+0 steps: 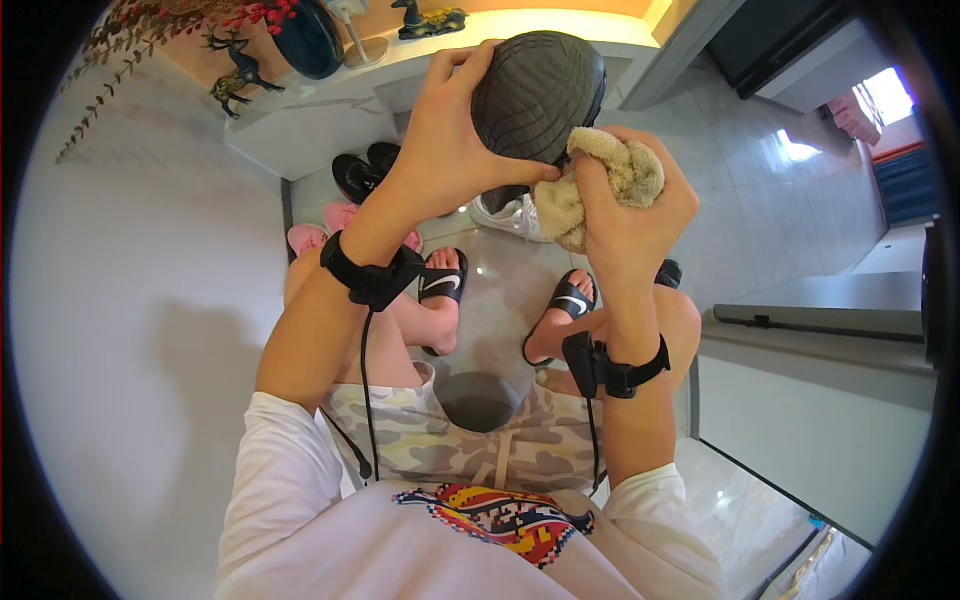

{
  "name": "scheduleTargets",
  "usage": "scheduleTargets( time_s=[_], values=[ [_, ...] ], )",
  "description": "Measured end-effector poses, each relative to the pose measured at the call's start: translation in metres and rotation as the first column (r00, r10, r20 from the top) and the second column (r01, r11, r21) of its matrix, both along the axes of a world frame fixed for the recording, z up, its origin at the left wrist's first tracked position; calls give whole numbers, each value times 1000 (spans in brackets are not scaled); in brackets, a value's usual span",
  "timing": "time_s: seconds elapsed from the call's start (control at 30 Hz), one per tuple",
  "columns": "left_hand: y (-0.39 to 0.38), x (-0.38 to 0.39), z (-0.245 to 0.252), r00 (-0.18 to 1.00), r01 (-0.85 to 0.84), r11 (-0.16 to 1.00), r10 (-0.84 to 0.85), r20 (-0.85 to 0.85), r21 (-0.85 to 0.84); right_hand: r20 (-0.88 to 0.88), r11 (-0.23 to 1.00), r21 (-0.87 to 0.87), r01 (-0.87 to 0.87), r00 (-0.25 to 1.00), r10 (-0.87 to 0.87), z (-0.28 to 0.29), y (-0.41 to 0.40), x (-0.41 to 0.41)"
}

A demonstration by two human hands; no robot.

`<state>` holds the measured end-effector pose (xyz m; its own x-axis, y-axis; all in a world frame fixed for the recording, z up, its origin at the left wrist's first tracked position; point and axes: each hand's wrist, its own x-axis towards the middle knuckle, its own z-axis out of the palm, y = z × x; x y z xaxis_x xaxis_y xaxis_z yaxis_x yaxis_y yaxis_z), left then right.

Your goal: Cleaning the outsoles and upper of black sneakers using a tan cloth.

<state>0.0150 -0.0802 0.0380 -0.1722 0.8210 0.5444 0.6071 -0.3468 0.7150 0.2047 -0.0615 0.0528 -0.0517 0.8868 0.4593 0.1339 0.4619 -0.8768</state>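
Note:
My left hand grips a dark grey shoe by its edge, with the patterned sole facing up towards me. In my right hand is a bunched beige terry cloth, pressed near the lower right edge of the shoe, by my left thumb. Whether the cloth touches the sole cannot be told. Below the held shoe a white shoe stands on the tiled floor, partly hidden. Black shoes and pink shoes stand at the left, partly behind my left arm.
A white cabinet ahead bears a deer figurine, a dark vase and a reclining animal figurine. A white wall rises at the left. My feet, in black slides, rest on the floor. Cables hang from both wrist straps.

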Motion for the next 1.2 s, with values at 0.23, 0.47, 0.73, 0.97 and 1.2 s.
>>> scheduleTargets(
  time_s=[0.23, 0.47, 0.73, 0.97, 1.2],
  values=[
    [-6, 4, 3, 986, 22, 998, -31, -162, -61, -53, 993, 24, 114, 992, -112, 3, 8, 5],
    [-9, -8, -4, 970, -80, 991, 51, -240, -112, -725, 866, -425, -263, 672, -152, 0, 32, 33],
    [0, -44, -20, 994, -104, 992, 101, -35, -69, -888, 754, 0, -657, 347, 302, -11, 38, 90],
    [5, -46, 3, 866, 72, 996, -38, 499, -49, -586, 974, -207, -91, 809, -49, -17, 22, 78],
    [0, -30, 0, 990, 16, 999, -8, 144, -52, 274, 965, -204, -165, 937, 218, -2, -4, 31]
  ],
)
